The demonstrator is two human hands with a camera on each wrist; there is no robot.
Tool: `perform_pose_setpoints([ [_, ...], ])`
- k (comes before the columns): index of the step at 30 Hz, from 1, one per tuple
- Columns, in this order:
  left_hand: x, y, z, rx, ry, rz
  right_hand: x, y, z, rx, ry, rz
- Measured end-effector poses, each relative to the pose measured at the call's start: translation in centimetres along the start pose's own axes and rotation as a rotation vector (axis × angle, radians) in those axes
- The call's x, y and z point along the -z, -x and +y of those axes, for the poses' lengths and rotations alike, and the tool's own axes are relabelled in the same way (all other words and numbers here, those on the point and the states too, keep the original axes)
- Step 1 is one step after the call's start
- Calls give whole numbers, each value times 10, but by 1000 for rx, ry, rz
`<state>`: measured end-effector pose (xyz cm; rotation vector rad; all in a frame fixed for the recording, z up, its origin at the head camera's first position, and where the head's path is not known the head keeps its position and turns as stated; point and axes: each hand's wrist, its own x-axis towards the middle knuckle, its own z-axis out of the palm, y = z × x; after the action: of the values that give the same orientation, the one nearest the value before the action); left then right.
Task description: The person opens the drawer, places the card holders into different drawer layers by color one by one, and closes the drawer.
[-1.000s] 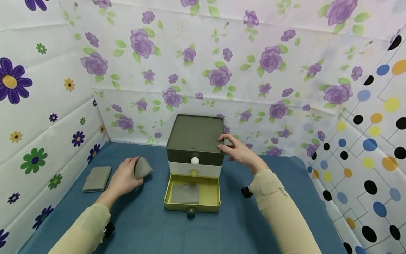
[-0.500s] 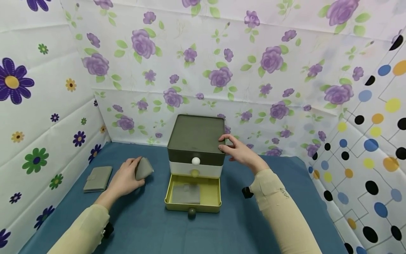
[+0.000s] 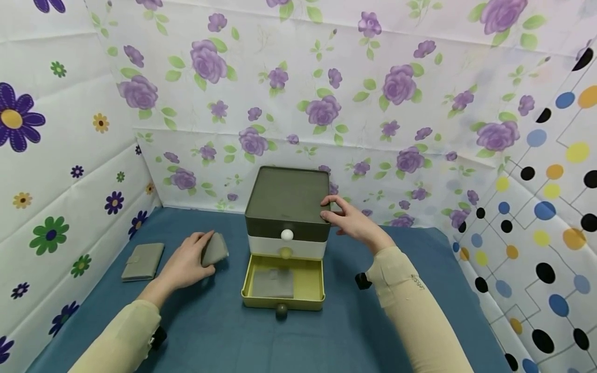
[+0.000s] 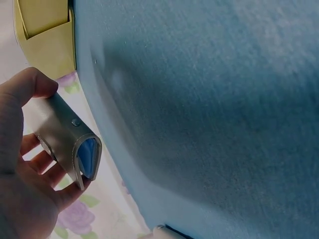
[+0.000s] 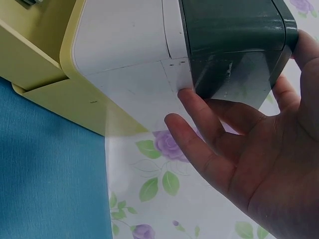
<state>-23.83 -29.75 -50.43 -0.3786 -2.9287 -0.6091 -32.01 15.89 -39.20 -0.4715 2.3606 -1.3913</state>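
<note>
My left hand (image 3: 187, 260) holds a small grey wallet (image 3: 215, 250) in the air, left of the drawer box. The left wrist view shows this folded wallet (image 4: 67, 132) with a metal snap and blue inside, between thumb and fingers. My right hand (image 3: 356, 224) grips the right edge of the drawer box (image 3: 289, 199), dark green on top, white in the middle, yellow-green below. In the right wrist view, my fingers (image 5: 199, 117) lie along its side. Its bottom drawer (image 3: 308, 302) is pulled out, with a flat grey wallet-like piece (image 3: 272, 284) lying inside at left.
Another grey wallet (image 3: 143, 261) lies on the blue cloth (image 3: 210, 331) at the left. A flower-patterned sheet (image 3: 280, 119) hangs close behind the box. Patterned sheets also stand at both sides. A dark round knob (image 3: 281, 312) sticks out from the open drawer's front.
My left hand has moved slightly to the right with the wallet, which has turned a little. The right hand stays on the box, and the drawer has not moved.
</note>
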Motion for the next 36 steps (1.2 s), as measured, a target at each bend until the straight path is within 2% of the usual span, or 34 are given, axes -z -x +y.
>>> perform_pose_setpoints([
  [16, 0, 6, 5, -77, -1, -42, -1, -2, -1, 6, 1, 2],
  [22, 1, 7, 7, -88, 5, -49, -1, -3, 1, 14, 3, 2],
  [36, 5, 8, 18, -175, -6, -25, -1, -2, 0, 9, -2, 5],
])
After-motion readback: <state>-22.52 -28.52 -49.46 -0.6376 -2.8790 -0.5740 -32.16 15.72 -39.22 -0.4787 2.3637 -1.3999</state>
